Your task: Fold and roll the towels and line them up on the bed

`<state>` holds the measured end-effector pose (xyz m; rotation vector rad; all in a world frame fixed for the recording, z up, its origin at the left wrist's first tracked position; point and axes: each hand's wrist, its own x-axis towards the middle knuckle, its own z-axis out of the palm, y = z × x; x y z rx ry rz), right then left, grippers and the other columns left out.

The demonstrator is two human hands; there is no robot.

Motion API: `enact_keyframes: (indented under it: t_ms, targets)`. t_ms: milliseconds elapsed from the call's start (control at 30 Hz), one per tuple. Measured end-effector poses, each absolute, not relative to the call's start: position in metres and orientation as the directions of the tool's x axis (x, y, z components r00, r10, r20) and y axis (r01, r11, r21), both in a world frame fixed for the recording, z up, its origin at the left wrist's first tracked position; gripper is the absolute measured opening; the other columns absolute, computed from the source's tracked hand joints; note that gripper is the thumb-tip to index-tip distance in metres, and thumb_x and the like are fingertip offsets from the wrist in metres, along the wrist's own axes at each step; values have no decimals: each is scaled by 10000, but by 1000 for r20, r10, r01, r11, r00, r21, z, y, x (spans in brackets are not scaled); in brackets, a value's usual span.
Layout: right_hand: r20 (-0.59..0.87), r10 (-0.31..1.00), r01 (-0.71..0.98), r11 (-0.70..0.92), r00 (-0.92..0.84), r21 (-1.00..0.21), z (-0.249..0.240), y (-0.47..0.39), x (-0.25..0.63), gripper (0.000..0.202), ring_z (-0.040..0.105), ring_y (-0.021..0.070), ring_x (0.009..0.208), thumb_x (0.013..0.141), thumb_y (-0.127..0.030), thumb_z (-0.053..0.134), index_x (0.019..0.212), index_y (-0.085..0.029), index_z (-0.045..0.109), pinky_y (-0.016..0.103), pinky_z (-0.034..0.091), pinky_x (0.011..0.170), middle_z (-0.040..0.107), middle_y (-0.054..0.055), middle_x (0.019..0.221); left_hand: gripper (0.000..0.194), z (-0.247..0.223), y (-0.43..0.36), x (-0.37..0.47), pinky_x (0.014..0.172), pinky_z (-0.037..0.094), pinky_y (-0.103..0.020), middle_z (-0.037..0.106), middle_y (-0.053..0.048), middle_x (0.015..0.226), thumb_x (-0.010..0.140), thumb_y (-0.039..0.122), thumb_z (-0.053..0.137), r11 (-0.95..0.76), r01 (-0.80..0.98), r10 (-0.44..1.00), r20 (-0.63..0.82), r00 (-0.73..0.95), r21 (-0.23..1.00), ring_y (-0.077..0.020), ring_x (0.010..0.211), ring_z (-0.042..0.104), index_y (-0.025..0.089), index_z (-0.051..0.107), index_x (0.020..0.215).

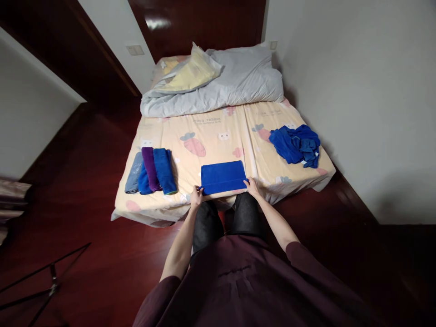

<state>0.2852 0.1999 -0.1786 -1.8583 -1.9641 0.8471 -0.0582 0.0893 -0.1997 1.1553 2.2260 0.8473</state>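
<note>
A blue towel (223, 172) lies as a flat rectangle near the front edge of the bed, its near strip lifted or folded over. My left hand (196, 196) pinches its near left corner. At the near right corner, the fingers of my right hand (252, 186) are closed on the same towel. To the left, several folded towels lie side by side: a grey one (134, 175), a purple one (150, 168) and blue ones, the outermost blue towel (165, 170) being closest to my left hand. Crumpled blue towels (294, 144) form a heap on the right.
The bed (211, 122) has a patterned sheet with carrots. A grey-white quilt (245, 77) is bunched at the headboard (200, 22). A wall (368, 100) runs along the right. Black stand legs (52, 277) rest on the dark red floor at lower left.
</note>
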Motion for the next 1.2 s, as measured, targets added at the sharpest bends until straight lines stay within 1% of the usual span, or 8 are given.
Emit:
enact_keyframes:
  t_ms: [200, 400, 567, 667, 800, 933, 1067, 1200]
  targets:
    - [-247, 966, 859, -58, -81, -508, -167, 200, 278, 337, 692, 262, 1141, 1097, -393, 522, 1342, -217, 673, 336, 522, 967, 736, 126, 1285, 191, -194, 86, -52, 898, 547, -337, 772, -141, 1129, 1072, 339, 508, 497, 579, 838, -186, -512, 646, -261, 1079, 762, 211, 543, 1210]
    - [-281, 959, 897, -88, -41, -434, -159, 195, 273, 379, 672, 269, 1201, 1121, -404, 468, 1400, -220, 647, 349, 499, 1009, 718, 142, 1305, 234, -189, 92, -49, 877, 523, -329, 777, -153, 1131, 1107, 375, 455, 558, 613, 820, -258, -511, 560, -264, 1078, 762, 214, 532, 1259]
    - [-297, 955, 912, -105, -19, -396, -159, 195, 270, 405, 661, 273, 1222, 1126, -414, 448, 1433, -224, 631, 360, 486, 1029, 713, 150, 1298, 205, -187, 98, -50, 909, 511, -333, 779, -167, 1161, 1099, 366, 477, 587, 637, 808, -311, -500, 500, -271, 1126, 753, 221, 535, 1233]
    - [-304, 953, 917, -106, -18, -386, -159, 198, 271, 377, 675, 261, 1205, 1113, -401, 483, 1393, -222, 663, 335, 490, 1004, 721, 143, 1305, 187, -187, 100, -53, 915, 514, -343, 781, -171, 1173, 1088, 364, 496, 597, 639, 802, -335, -495, 486, -287, 1144, 750, 223, 544, 1202]
    - [-304, 952, 918, -105, -18, -382, -160, 201, 274, 312, 705, 241, 1158, 1085, -394, 548, 1266, -219, 732, 290, 495, 941, 755, 119, 1272, 199, -188, 100, -55, 931, 521, -358, 779, -180, 1183, 1087, 364, 492, 594, 633, 804, -333, -493, 496, -298, 1161, 746, 215, 543, 1209]
    - [-289, 957, 915, -97, -22, -392, -160, 202, 275, 273, 727, 227, 1109, 1069, -387, 577, 1182, -218, 759, 270, 501, 889, 777, 108, 1224, 190, -189, 99, -54, 926, 535, -368, 782, -172, 1152, 1074, 358, 509, 575, 623, 815, -302, -495, 530, -295, 1140, 751, 219, 553, 1195]
    - [-263, 964, 908, -78, -36, -411, -160, 199, 276, 260, 726, 228, 1091, 1057, -382, 597, 1196, -216, 740, 281, 512, 893, 777, 101, 1197, 169, -190, 93, -56, 902, 557, -353, 783, -133, 1117, 1046, 335, 556, 516, 617, 846, -238, -478, 594, -260, 1071, 765, 232, 560, 1180]
    - [-233, 970, 899, -46, -63, -436, -161, 196, 276, 264, 707, 232, 1107, 1049, -358, 606, 1260, -227, 694, 297, 522, 924, 766, 89, 1186, 163, -190, 84, -59, 865, 574, -328, 779, -91, 1021, 1013, 307, 603, 462, 609, 868, -188, -459, 644, -224, 970, 773, 230, 571, 1152]
